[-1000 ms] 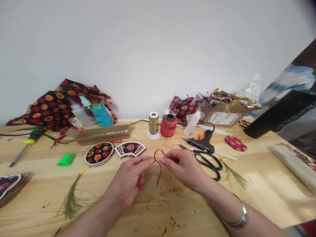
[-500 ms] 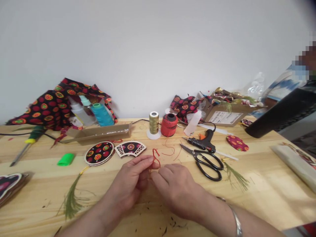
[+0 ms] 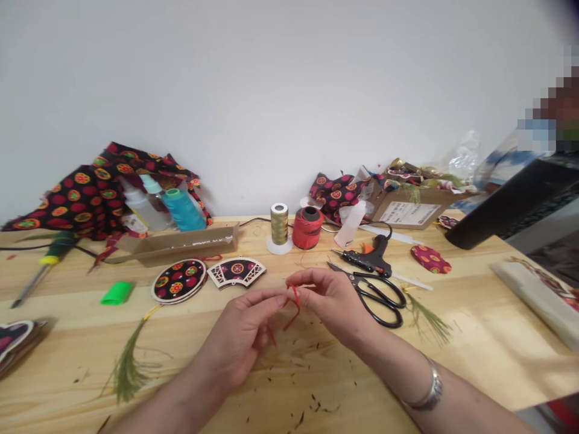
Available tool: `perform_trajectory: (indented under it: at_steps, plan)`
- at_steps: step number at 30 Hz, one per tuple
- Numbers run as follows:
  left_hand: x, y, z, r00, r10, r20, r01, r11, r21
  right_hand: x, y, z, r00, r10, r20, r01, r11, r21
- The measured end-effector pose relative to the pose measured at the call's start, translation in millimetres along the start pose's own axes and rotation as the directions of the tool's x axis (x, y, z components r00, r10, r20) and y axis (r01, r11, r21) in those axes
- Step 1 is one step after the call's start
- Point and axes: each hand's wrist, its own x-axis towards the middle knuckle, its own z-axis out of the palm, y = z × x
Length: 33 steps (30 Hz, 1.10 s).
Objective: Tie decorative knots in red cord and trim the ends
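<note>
A red cord (image 3: 297, 306) is pinched between the fingertips of my two hands, looped, with loose ends hanging down. My left hand (image 3: 251, 322) grips it between thumb and forefinger. From the other side, the thumb and forefinger of my right hand (image 3: 332, 301) close on the same cord. Just beyond my left hand lies a fan-shaped ornament (image 3: 237, 272) with a pale openwork frame and patterned cloth. Left of it is a round cloth ornament (image 3: 179, 281) with a green tassel (image 3: 129, 367). Black-handled scissors (image 3: 377, 298) lie close behind my right hand.
Behind the hands stand a gold thread spool (image 3: 279, 226) and a red cord spool (image 3: 307, 228). A glue gun (image 3: 368, 259) lies by the scissors. At the back right, a cardboard box (image 3: 409, 211) is full of trinkets. Part of another person (image 3: 506, 157) shows beyond a black tube (image 3: 506, 202).
My right hand has turned and risen from a fist beside the left hand to a fingertip pinch on the red cord. The left hand stays nearly in place. The view shifts slightly.
</note>
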Motion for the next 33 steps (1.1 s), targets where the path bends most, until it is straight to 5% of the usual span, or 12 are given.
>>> perform_trajectory:
  at_steps: [12, 22, 33]
  plan:
    - [-4.4, -3.0, 4.2, 0.999, -0.003, 0.051, -0.003, 0.994, 0.11, -0.9, -1.6, 5.9, 0.998, 0.057, 0.029, -0.062, 0.977, 0.202]
    - [-6.0, -1.7, 6.8, 0.998, -0.016, 0.069, 0.009, 0.996, 0.09, -0.3, 3.2, 2.2, 0.999, 0.04, 0.015, -0.04, 0.999, -0.004]
    - [-6.1, -5.3, 3.1, 0.996, -0.002, 0.088, -0.004, 0.998, 0.062, -0.5, -1.8, 1.4, 1.0, -0.004, -0.011, 0.004, 1.0, 0.001]
